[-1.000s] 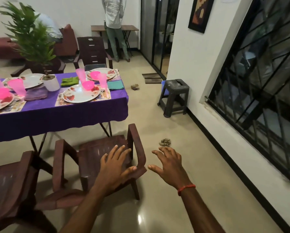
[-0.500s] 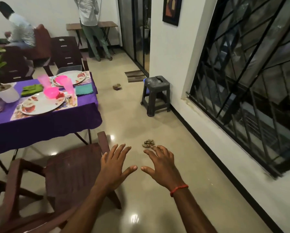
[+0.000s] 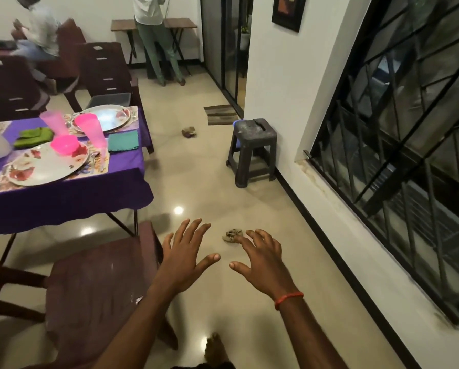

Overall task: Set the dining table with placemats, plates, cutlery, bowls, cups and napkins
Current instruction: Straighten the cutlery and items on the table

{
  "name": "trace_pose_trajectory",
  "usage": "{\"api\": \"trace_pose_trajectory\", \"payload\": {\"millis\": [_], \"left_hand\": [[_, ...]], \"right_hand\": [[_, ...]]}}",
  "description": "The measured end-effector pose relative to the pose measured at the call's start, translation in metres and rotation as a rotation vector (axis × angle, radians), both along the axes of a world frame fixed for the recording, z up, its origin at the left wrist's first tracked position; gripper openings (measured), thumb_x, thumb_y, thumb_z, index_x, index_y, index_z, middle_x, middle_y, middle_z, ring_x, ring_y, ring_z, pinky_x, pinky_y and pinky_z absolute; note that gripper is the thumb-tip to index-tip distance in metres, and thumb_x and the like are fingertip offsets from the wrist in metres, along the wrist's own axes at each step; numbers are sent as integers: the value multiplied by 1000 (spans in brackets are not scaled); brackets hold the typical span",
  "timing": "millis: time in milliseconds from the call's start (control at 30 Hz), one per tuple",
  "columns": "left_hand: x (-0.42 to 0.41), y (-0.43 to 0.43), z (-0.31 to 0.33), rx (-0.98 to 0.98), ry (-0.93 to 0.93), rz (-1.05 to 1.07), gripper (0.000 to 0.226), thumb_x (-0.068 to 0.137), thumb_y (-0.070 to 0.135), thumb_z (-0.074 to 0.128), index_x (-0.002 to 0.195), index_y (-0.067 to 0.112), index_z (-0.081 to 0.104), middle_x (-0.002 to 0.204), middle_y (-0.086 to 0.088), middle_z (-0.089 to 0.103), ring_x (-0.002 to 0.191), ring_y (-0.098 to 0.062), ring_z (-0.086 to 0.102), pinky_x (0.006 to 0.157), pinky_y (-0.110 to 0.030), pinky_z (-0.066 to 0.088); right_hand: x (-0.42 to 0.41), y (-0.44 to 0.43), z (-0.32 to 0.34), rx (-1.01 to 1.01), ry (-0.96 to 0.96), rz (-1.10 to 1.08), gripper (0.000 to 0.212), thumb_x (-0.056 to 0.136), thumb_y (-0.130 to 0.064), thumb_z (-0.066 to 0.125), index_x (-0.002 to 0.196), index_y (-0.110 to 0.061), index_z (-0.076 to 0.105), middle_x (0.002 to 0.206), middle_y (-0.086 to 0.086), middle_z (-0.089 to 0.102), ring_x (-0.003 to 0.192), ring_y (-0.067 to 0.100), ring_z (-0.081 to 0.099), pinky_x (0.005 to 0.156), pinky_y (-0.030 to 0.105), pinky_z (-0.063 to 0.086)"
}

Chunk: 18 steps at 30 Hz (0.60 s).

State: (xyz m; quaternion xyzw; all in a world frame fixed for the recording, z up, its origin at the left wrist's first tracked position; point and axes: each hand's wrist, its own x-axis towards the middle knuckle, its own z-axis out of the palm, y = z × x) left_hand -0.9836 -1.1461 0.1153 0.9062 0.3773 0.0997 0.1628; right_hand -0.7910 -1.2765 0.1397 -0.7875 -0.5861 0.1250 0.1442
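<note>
My left hand [image 3: 181,258] and my right hand [image 3: 263,262] hover over the floor with fingers spread, holding nothing. To the upper left stands the dining table with a purple cloth [image 3: 63,201]. On it lie a floral plate [image 3: 44,166] on a placemat, carrying a pink bowl [image 3: 64,145], with cutlery [image 3: 94,161] beside it. A pink cup [image 3: 94,134] stands next to a teal napkin [image 3: 123,141]. Farther back are a second plate [image 3: 106,121], another pink cup [image 3: 52,122] and a green napkin [image 3: 34,137].
A brown plastic chair [image 3: 90,294] stands just left of my hands. A dark stool [image 3: 252,150] sits by the wall, and small scraps [image 3: 232,235] lie on the floor. A barred window [image 3: 409,145] fills the right. One person stands and another sits at the back.
The view has swung right and moved forward: the table and chair shifted left. My hands moved off the chair's backrest and now hang over bare floor, still spread.
</note>
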Motion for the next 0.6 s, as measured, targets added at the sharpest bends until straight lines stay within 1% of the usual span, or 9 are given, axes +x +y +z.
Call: {"api": "trace_pose_trajectory", "payload": {"millis": [67,133,233,267,400,600], "left_hand": [[21,22,2,-12,-20,28,87,86,89,19,159,40,16,170,12,7,157,-13,-7,123,-53,7],[38,43,2,-23,1,38,86,87,88,20,159,41,14,170,13,4,157,-12,-9,123,-51,5],[49,60,3,-9,0,24,87,87,89,18,159,41,13,170,13,2,156,-10,-13,124,-53,5],[71,93,3,-18,-18,39,87,87,90,18,159,41,13,170,14,1,156,-10,-14,124,-53,6],[84,115,10,6,-36,40,85,88,89,21,158,41,15,170,14,4,156,-10,-11,124,-54,9],[111,168,9,-13,-43,88,88,86,91,17,159,41,17,170,13,6,157,-11,-9,124,-57,9]], "right_hand": [[20,26,4,-13,-5,4,61,92,-62,55,146,-39,38,159,-7,30,150,17,12,118,37,14],[36,47,6,-47,-5,3,61,93,-63,54,147,-41,37,160,-7,28,150,17,10,118,36,13],[45,65,9,-56,-3,24,61,92,-62,55,147,-41,38,162,-7,26,151,17,9,119,37,12],[68,96,8,-40,17,14,61,92,-62,54,147,-41,37,162,-8,26,151,16,9,119,36,12],[78,120,14,-50,14,28,62,93,-62,55,148,-41,37,162,-8,25,151,16,8,119,37,12],[118,184,22,-57,22,47,61,93,-62,53,148,-41,37,162,-8,25,151,16,8,119,37,13]]}}
